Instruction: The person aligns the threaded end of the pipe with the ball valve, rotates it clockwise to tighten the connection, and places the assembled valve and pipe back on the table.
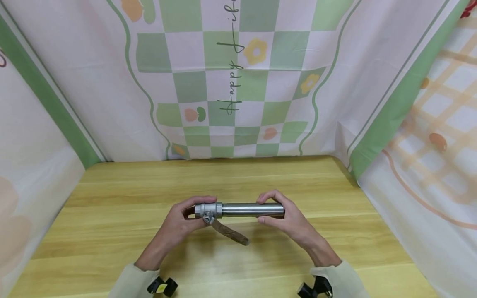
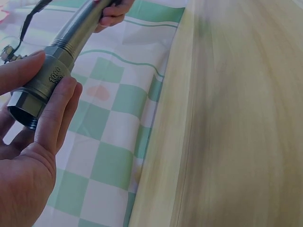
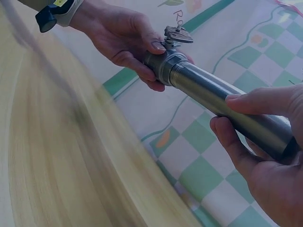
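Note:
A steel ball valve (image 1: pixel 208 210) sits at the left end of a shiny metal pipe (image 1: pixel 242 210), held level over the table in the head view. My left hand (image 1: pixel 181 219) grips the valve body between thumb and fingers. The pipe's far end lies between the thumb and fingers of my right hand (image 1: pixel 285 215). From the valve's stem a brownish lever handle (image 1: pixel 231 233) slants down to the right. Threads (image 3: pixel 176 78) show where pipe meets valve in the right wrist view. In the left wrist view the valve's open hex end (image 2: pixel 27 108) faces the camera, and raised numbers mark its body.
Beneath the hands is a wood-grain table (image 1: pixel 130 186). A white and green checked cloth (image 1: pixel 223 82) with lettering hangs behind its back edge. More patterned cloth (image 1: pixel 439 165) hangs along the right side, and a pale cloth (image 1: pixel 37 145) along the left.

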The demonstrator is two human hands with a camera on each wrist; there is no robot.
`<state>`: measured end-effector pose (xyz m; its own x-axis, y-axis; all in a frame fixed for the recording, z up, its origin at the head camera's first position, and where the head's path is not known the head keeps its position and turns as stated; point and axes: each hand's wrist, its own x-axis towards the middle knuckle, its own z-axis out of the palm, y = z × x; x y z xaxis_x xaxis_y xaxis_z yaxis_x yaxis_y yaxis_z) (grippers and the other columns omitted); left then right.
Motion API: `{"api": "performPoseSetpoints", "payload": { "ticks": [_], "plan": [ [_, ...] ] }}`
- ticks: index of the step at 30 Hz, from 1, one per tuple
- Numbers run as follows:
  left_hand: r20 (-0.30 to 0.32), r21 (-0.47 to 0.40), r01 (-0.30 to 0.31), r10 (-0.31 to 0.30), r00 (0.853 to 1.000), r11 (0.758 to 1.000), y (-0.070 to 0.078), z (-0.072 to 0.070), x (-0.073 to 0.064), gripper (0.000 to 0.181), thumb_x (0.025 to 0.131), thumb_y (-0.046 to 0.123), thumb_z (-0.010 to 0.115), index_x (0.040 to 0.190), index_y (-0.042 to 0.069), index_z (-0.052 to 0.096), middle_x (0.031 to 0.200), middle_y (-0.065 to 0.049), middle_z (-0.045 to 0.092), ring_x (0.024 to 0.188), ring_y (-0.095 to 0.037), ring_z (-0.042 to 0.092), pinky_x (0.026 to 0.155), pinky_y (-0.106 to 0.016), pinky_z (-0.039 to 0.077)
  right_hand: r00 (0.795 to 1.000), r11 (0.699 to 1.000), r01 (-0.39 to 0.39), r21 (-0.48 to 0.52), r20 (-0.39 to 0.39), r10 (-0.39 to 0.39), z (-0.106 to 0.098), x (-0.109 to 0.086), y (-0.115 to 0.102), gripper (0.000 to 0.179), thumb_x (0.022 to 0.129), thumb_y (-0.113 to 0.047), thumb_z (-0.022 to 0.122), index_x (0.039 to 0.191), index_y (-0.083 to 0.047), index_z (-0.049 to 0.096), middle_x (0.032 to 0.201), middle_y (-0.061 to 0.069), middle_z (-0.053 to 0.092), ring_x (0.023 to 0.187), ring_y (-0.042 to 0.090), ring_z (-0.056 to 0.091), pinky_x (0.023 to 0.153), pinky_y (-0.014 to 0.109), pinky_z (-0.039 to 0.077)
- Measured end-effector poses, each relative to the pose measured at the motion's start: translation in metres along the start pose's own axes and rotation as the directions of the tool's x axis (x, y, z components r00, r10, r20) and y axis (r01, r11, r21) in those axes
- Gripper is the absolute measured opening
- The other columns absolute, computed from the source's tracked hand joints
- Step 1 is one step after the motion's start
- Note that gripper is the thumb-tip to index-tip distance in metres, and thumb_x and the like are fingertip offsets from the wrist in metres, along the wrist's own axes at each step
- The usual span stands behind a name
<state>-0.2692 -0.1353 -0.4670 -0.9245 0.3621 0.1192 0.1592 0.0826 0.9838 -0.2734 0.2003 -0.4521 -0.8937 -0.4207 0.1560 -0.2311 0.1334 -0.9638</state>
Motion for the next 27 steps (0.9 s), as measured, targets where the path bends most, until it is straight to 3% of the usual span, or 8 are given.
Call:
{"api": "performPoseSetpoints", "payload": {
  "ticks": [11,27],
  "plan": [
    [0.006,-0.009,-0.008,0.008,1.000,1.000,-0.0008,-0.0009,0.0000,0.054,0.093,0.004,0.080,0.145,0.011,0.069,0.149,-0.022,0.061,0.112,-0.029,0.066,0.086,-0.033,0.066,0.997,0.997,-0.053,-0.047,-0.050,0.051,0.0020,-0.0005,-0.0005,0.036,0.096,-0.006,0.081,0.127,-0.004,0.063,0.132,0.020,0.063,0.101,0.021,0.069,0.082,0.028,0.062],
    [0.006,-0.003,-0.015,0.015,1.000,1.000,-0.0005,-0.0004,-0.0005,0.055,0.092,0.004,0.080,0.145,0.012,0.069,0.148,-0.021,0.062,0.112,-0.030,0.066,0.086,-0.034,0.065,0.995,0.994,-0.040,-0.103,-0.093,0.031,0.0035,0.0003,0.0005,0.030,0.100,-0.011,0.078,0.127,-0.006,0.065,0.128,0.017,0.063,0.098,0.019,0.065,0.080,0.026,0.059]
  ]
}}
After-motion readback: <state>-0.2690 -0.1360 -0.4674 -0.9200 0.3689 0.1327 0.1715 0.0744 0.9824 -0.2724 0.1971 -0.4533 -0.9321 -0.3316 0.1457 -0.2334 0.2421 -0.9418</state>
